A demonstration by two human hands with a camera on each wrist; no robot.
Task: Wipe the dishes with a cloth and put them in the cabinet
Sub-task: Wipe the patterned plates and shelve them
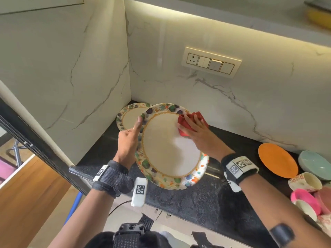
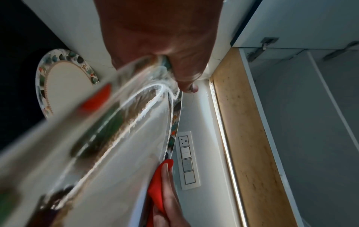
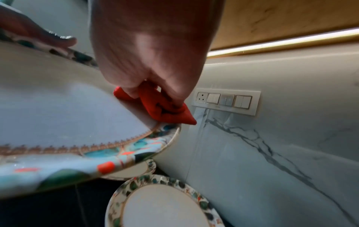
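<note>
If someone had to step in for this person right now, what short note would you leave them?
Left hand: grips the big floral plate by its rim, tilted above the counter.
Right hand: presses the red cloth on the plate's far edge, mid-wipe.
Another floral plate lies in the corner. Orange plate, teal bowl and cups wait at the right.
Done: nothing visibly put away.
Left: finish wiping, do the others, then put all in the cabinet.
</note>
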